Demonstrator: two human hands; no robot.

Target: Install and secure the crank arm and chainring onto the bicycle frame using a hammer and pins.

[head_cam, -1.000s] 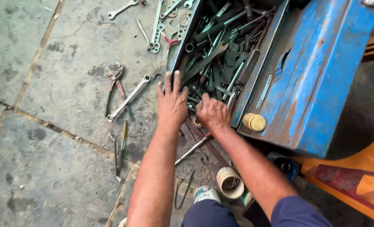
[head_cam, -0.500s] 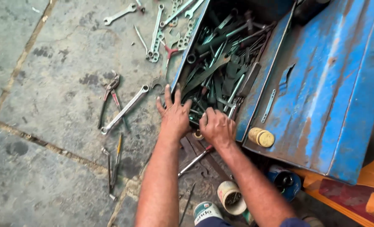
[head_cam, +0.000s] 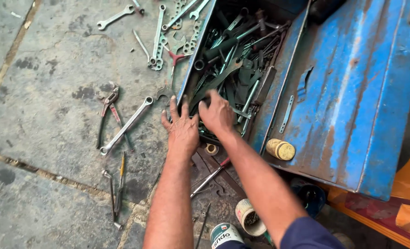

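toolbox (head_cam: 279, 97) crammed, wrenches (head_cam: 159, 41) scattered left

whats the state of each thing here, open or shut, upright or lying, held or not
blue metal toolbox: open, lid swung back, full of tools
left hand: fingers spread, flat on the toolbox's near edge, holding nothing visible
right hand: reaching into the tools, grip hidden
long ring spanner: lying loose on the floor
pliers: lying on the floor, handles apart
yellow roll: on its side on the lid
small tin: upright, open
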